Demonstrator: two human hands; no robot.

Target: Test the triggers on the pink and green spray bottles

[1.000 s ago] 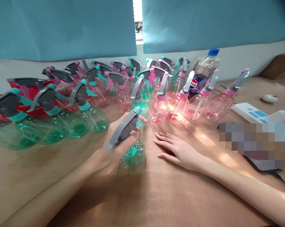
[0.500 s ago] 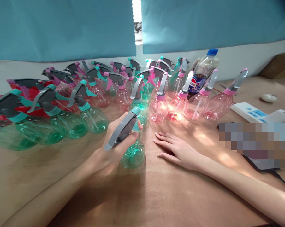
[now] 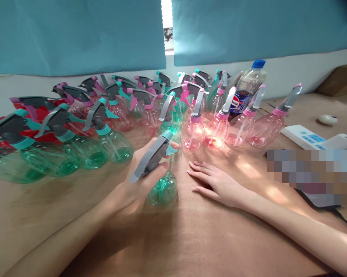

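Note:
A green see-through spray bottle (image 3: pixel 162 191) with a grey and teal trigger head stands upright on the wooden table (image 3: pixel 190 234). My left hand (image 3: pixel 146 169) is closed around its neck below the head, and the fingers at the far side lie near the teal trigger. Part of the neck is hidden by that hand. My right hand (image 3: pixel 212 181) rests flat on the table to the right of the bottle, fingers spread, holding nothing. Nearest to it are pink spray bottles (image 3: pixel 192 138) standing just beyond.
More green spray bottles (image 3: pixel 115 148) stand to the left, with mixed pink and green ones behind. A cola bottle with a blue cap (image 3: pixel 249 84) is at the back right. A white power strip (image 3: pixel 303 137), a white mouse (image 3: pixel 327 119) and a cardboard box (image 3: pixel 339 80) lie further right.
The spray head in my left hand has swung slightly to the right, and the fingers by the trigger reach a little further out. My right hand has not moved.

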